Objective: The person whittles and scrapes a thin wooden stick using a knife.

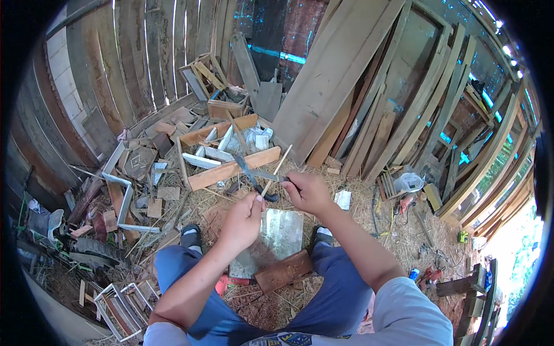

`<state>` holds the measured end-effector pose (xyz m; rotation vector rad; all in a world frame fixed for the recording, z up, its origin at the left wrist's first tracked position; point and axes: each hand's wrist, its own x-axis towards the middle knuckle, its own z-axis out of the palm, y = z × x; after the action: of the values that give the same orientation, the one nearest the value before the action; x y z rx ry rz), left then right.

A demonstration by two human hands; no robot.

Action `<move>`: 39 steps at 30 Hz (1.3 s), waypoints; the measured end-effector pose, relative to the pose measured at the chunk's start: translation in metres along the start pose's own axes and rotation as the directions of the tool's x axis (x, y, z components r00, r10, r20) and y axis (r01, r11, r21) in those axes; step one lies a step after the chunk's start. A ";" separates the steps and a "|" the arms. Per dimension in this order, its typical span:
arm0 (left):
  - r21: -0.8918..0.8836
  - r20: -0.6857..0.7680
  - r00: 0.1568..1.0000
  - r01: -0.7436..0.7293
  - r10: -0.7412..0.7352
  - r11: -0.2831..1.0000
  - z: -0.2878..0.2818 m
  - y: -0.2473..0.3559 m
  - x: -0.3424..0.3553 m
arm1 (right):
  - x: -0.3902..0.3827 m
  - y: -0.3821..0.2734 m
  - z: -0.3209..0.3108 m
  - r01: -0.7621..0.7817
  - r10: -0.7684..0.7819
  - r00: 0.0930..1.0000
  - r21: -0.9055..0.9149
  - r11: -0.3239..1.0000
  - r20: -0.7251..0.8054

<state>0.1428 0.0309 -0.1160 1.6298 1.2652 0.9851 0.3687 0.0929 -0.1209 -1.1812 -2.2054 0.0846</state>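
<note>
My left hand (245,222) grips the lower end of a thin pale wooden stick (280,164), which slants up and away to the right. My right hand (306,195) is closed on the dark handle of a knife (262,173); its metal blade points leftward across the stick. Whether the blade touches the stick I cannot tell. Below my hands a pale weathered board (279,233) lies on the straw between my feet, with a reddish-brown wood block (283,271) at its near edge. A dark curved object (270,196) shows just behind my left hand, too hidden to name.
Scrap wood (138,161) and an open wooden box (212,177) with white offcuts lie ahead-left. Tall planks (334,69) lean on the wall ahead-right. A white crate-like frame (124,311) sits lower left. Cables and red power tools (430,277) lie right, near a bright opening.
</note>
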 end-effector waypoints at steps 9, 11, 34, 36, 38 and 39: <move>-0.090 0.083 0.996 0.021 -0.014 0.996 0.001 0.020 -0.022 | 0.005 0.086 -0.023 -0.487 0.457 0.859 -0.094 0.868 -0.231; -0.114 0.098 0.995 0.031 -0.019 0.993 0.001 0.008 -0.012 | -0.012 0.082 -0.032 -0.459 0.454 0.834 0.062 0.886 -0.314; 0.183 0.036 0.999 -0.034 0.028 0.983 -0.017 0.014 -0.017 | -0.007 -0.019 -0.003 -0.043 0.038 0.998 -0.112 0.993 -0.045; 0.127 -0.023 0.997 -0.076 0.080 0.989 -0.015 0.002 -0.010 | -0.002 -0.018 -0.001 -0.026 0.015 0.997 -0.146 0.989 -0.076; 0.119 -0.009 0.999 -0.043 0.045 0.992 -0.015 0.003 -0.006 | -0.001 -0.014 0.000 -0.025 0.011 0.996 -0.163 0.986 -0.087; 0.110 0.001 1.000 -0.011 0.011 0.994 -0.014 0.002 -0.005 | 0.000 -0.011 0.001 -0.019 0.001 0.995 -0.182 0.983 -0.096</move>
<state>0.1293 0.0273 -0.1092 1.7225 1.3322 0.9355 0.3605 0.0868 -0.1181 -1.2678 -2.1586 -0.1705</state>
